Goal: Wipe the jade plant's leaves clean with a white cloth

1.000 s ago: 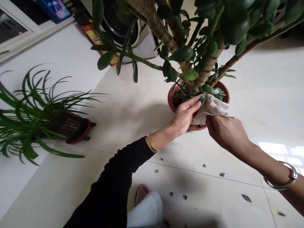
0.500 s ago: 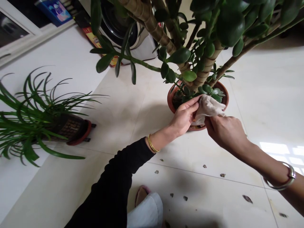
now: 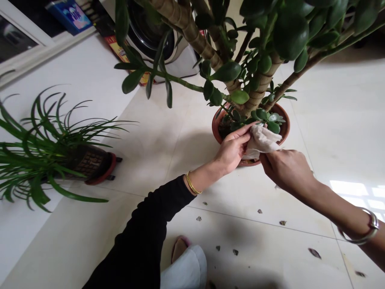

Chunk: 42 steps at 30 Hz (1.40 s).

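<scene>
A large jade plant (image 3: 258,48) with thick ringed stems grows from a terracotta pot (image 3: 284,124) on the pale tiled floor. My right hand (image 3: 285,168) is closed on a crumpled beige cloth (image 3: 261,138) at the pot's near rim, pressing it against low leaves. My left hand (image 3: 233,148), in a black sleeve with a gold bangle, rests against the rim beside the cloth. Its fingers pinch a small low leaf next to the cloth.
A spiky green plant (image 3: 45,148) in a dark pot lies tipped at the left. Several dry leaf bits (image 3: 313,252) litter the tiles near me. A washing machine (image 3: 168,44) and boxes stand behind the jade plant. My knee (image 3: 186,267) shows at the bottom.
The cloth has shifted slightly left and down along the pot's rim with my right hand. My left hand has stayed almost still.
</scene>
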{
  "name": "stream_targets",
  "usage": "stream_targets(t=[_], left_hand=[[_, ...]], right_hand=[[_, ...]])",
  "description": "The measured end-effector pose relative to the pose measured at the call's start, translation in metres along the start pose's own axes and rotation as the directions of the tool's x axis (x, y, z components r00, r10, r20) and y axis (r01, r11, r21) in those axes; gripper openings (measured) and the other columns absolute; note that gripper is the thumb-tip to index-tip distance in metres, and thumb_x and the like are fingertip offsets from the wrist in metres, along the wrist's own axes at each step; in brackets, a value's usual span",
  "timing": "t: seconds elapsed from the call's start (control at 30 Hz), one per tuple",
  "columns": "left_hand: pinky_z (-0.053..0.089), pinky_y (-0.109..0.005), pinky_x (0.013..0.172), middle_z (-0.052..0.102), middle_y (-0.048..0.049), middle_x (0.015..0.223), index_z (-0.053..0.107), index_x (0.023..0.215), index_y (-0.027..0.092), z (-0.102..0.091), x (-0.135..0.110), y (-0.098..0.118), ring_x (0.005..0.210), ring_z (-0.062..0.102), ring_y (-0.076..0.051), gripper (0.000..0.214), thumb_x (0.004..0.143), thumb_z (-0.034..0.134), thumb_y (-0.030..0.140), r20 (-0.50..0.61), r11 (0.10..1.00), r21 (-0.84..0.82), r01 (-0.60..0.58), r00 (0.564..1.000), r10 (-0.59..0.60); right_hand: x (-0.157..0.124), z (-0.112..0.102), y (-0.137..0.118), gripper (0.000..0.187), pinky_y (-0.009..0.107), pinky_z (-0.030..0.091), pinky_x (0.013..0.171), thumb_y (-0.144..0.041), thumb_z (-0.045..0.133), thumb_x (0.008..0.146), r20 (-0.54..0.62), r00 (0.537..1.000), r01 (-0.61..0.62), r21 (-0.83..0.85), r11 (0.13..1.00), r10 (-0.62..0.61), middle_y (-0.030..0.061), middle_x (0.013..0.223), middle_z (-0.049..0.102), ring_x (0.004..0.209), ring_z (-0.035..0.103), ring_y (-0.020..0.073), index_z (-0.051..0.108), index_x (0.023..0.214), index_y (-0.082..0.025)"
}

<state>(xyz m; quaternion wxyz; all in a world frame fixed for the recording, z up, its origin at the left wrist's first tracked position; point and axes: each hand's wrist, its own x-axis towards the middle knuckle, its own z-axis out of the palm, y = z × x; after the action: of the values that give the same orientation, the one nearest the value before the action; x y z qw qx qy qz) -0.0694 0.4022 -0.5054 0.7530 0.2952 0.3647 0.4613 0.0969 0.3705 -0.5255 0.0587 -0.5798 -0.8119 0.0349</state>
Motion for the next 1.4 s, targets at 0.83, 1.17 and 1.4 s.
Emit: stream_targets(t=[0.83,1.17,1.4], left_hand=[[0.04,-0.04,0.126,0.073,-0.0072,0.14,0.075,0.12,0.022,-0.008,-0.017,0.009,0.139,0.064,-0.023,0.028,0.094,0.067,0.018,-0.026,0.944,0.271,-0.19,0.979,0.205],[0.025,-0.036,0.135,0.053,-0.0002,0.167,0.067,0.14,0.03,0.017,-0.028,0.023,0.166,0.032,-0.023,0.049,0.093,0.068,0.018,0.069,0.853,0.365,-0.373,0.925,0.375],[0.022,-0.041,0.138,0.045,0.0047,0.173,0.049,0.16,0.036,0.024,0.002,0.021,0.17,0.023,-0.023,0.073,0.092,0.067,0.013,0.095,0.919,0.212,-0.332,0.943,0.319]], right_hand=[[-0.022,0.007,0.047,0.026,0.03,0.027,0.053,-0.019,0.051,0.09,-0.66,0.656,0.468,-0.025,0.884,-0.366,0.0027,0.054,0.056,0.05,0.042,0.0131,0.049,0.064,-0.023],[0.02,-0.04,0.054,0.039,0.031,0.02,0.057,-0.042,0.038,0.094,-0.493,0.869,0.087,0.061,0.994,-0.045,0.0004,0.052,0.035,0.053,0.022,0.0102,0.034,0.059,-0.025],[0.05,-0.064,0.046,0.069,0.035,0.013,0.065,-0.057,0.018,0.105,-0.384,0.92,0.04,-0.095,0.995,-0.074,0.0033,0.07,0.049,0.062,0.012,0.008,0.064,0.075,-0.015]])
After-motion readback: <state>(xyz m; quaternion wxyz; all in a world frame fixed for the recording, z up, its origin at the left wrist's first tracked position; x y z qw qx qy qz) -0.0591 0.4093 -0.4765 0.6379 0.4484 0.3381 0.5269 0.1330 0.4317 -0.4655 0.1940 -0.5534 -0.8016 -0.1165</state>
